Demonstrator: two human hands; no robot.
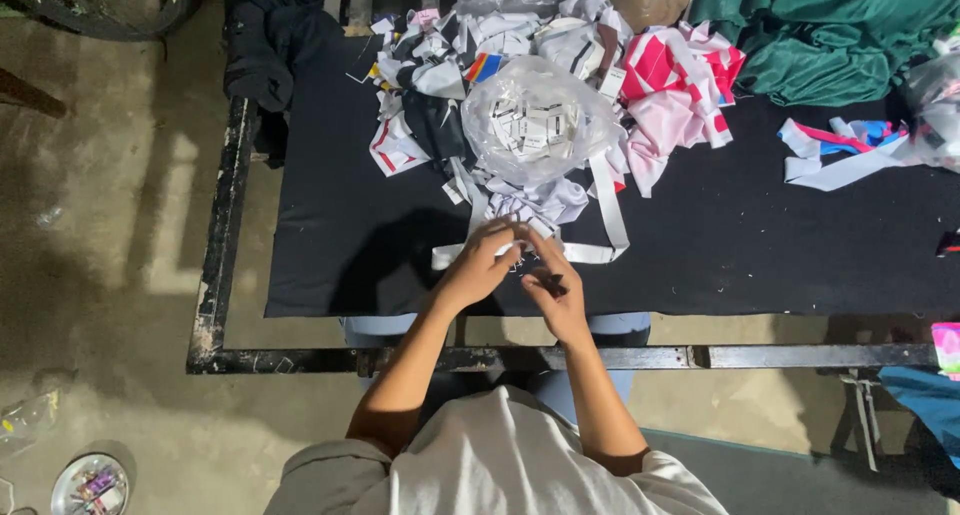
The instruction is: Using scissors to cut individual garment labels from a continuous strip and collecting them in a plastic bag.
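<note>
Right at the near edge of the counter (330, 265), both hands meet over the black cloth that covers it. The left hand (478, 267) has its fingers (503, 233) curled around a white fabric strip (600, 215), which runs from the hands up and to the right, then back toward the pile. The right hand (555, 293) is closed as well; something small and dark shows at its fingers (545, 275), but I cannot tell what it is, perhaps a small tool or a tag. The hands are held close together and low, so it seems the strip is kept tight between them for fine work, near the body where the person can see it well.

Just behind the hands lies a clear plastic bag (540, 120) with many small white labels inside, its mouth open toward the person, probably so that one piece can be taken out easily. Around the bag a heap of white and dark fabric scraps (430, 95) is spread, and to the right of it a bundle of pink and white cloth (675, 90). Farther right there is green cloth (830, 35) at the far edge, and some loose white and blue strips (840, 150) well apart from the hands.

Nothing stands between the hands and the bag, only the loose ends of strips, which could tangle with the one being held. On the floor at the lower left a round dish (90, 485) with small coloured things stands, out of reach.
</note>
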